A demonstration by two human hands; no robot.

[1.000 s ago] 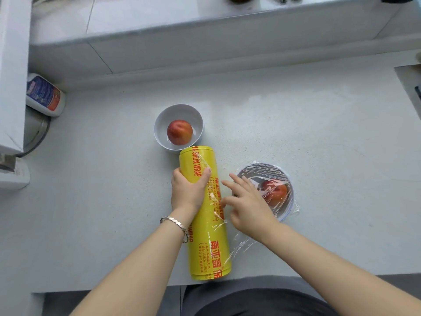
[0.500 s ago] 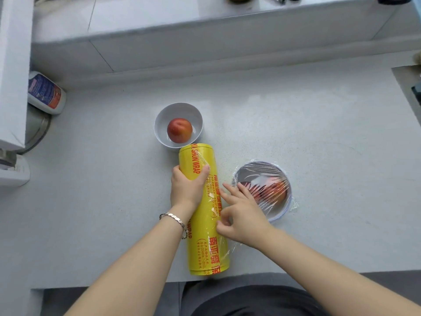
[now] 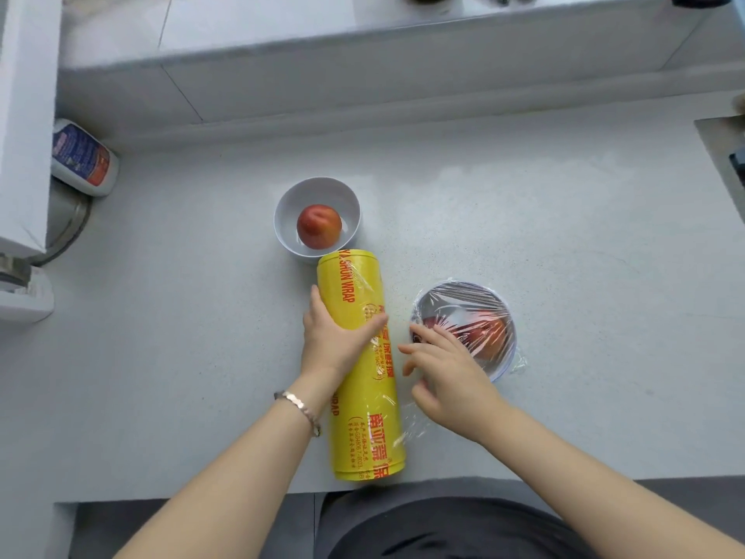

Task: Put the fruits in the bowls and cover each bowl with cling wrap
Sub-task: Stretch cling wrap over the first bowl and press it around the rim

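A white bowl [image 3: 344, 199] at mid-counter holds a red fruit [image 3: 319, 226], uncovered. Just in front of it lies a long yellow cling wrap roll [image 3: 365, 417], pointing toward me. My left hand [image 3: 334, 342] grips the roll near its far end, thumb over the top. To the right stands a second bowl [image 3: 511, 316] covered with cling wrap, a red fruit [image 3: 487, 332] showing through the film. My right hand [image 3: 447, 371] hovers between the roll and this bowl with its fingers spread, fingertips at the bowl's near-left rim. Loose film [image 3: 415, 427] trails under my right wrist beside the roll.
A white bottle [image 3: 82, 157] with a blue and red label lies at the far left, beside a round metal rim [image 3: 70, 227]. A raised ledge [image 3: 363, 70] runs along the back. A sink edge [image 3: 721, 155] cuts in at the right. The counter's front edge is near my body.
My right hand has drawn away from the roll toward the covered bowl and spread its fingers. My left hand stays gripping the roll.
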